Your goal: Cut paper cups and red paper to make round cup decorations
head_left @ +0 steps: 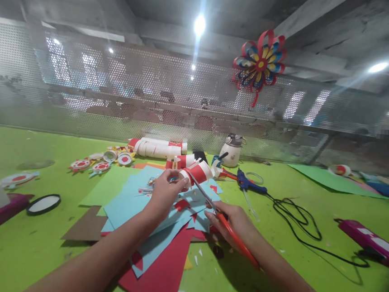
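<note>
My left hand (pixel 166 190) is closed on a short white paper tube with a red band (pixel 199 173), holding it tilted above the pile of paper. In my right hand (pixel 234 220) are scissors with orange-red handles (pixel 229 233); their blades reach up and left to the tube's near end. Whether the blades touch the tube I cannot tell. Beneath both hands lie light blue paper sheets (pixel 125 199) with small red cut pieces on them. A red sheet (pixel 163 268) sticks out toward me.
Behind the tube are long white rolls (pixel 160 150) and a lidded bottle (pixel 231 150). A blue glue gun (pixel 247 182) trails a black cable (pixel 309 240) to a purple power strip (pixel 372 241). Red-and-white paper discs (pixel 100 167) lie left, beyond a round black-rimmed disc (pixel 43 204).
</note>
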Tool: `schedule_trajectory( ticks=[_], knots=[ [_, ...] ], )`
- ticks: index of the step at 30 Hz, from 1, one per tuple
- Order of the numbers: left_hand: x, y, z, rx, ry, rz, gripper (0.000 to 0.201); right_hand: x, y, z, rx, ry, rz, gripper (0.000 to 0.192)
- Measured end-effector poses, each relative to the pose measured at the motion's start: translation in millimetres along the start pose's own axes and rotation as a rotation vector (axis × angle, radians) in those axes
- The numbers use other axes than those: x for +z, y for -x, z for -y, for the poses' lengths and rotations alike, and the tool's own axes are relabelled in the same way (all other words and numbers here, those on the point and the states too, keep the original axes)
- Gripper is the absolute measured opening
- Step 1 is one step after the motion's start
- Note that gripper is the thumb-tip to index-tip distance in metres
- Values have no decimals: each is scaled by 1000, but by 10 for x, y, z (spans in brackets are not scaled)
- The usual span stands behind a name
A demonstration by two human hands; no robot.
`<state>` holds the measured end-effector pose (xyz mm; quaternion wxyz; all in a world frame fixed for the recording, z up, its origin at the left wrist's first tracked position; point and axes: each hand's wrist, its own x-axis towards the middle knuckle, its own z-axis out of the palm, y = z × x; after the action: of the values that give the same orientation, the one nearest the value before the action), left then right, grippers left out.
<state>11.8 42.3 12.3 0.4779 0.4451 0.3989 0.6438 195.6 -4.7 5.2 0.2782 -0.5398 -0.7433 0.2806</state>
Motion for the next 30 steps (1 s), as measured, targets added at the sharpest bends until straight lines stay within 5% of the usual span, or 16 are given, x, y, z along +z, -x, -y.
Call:
schedule_trajectory(
  ticks=[12,19,24,30],
  knots=[
    [-3,3,12,-47,3,5,33,1,-11,-16,-113,87,-46,26],
    [-26,-25,41,-9,-101,7,36,-2,-28,-150,54,-110,69,24],
    [-18,-28,78,55,-155,35,37,-44,-22,-168,-15,-24,19,27],
    [-35,-40,96,103,-222,36,35,-22,0,-30,65,-4,-1,24]
  ],
)
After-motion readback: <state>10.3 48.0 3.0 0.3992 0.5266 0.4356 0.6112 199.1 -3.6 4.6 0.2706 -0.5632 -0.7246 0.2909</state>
